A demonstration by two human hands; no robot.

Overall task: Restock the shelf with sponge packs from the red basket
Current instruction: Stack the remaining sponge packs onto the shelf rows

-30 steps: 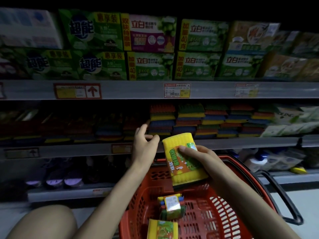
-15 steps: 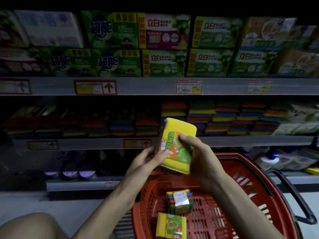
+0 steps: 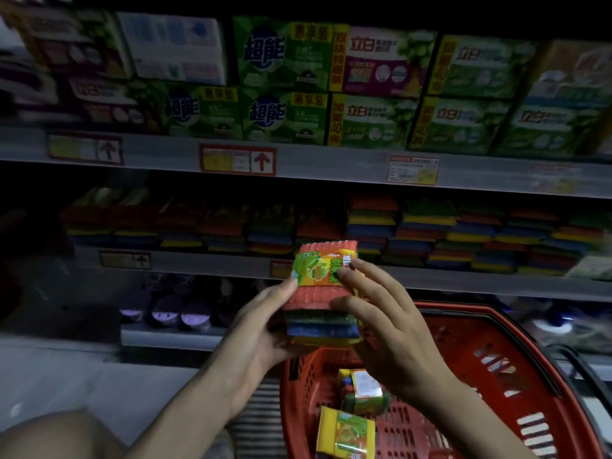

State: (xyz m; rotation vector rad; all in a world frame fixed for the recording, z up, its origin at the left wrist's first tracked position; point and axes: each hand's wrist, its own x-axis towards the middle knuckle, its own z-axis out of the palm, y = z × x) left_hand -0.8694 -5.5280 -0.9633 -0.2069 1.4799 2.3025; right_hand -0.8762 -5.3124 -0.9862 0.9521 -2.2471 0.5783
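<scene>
A sponge pack (image 3: 323, 293), stacked red, green, blue and yellow layers with a green-and-orange label, is held between both hands in front of the middle shelf (image 3: 212, 263). My left hand (image 3: 261, 329) grips its left side and underside. My right hand (image 3: 384, 323) holds its right side, fingers across the label. Below sits the red basket (image 3: 490, 376) with two more sponge packs, one (image 3: 362, 390) upright and one (image 3: 344, 432) yellow, nearer me. Rows of stacked sponge packs (image 3: 427, 233) fill the middle shelf.
The top shelf carries green and purple boxes (image 3: 374, 84) above price tags (image 3: 236, 159). The lowest shelf holds round purple-lidded items (image 3: 165, 311) at left and white bottles (image 3: 546, 326) at right. A black basket handle (image 3: 583, 369) juts out right. My knee (image 3: 49, 435) is bottom left.
The pack has turned from its yellow face to its red top and layered edge, and rose a little toward the middle shelf. My left hand moved from touching it to gripping its side.
</scene>
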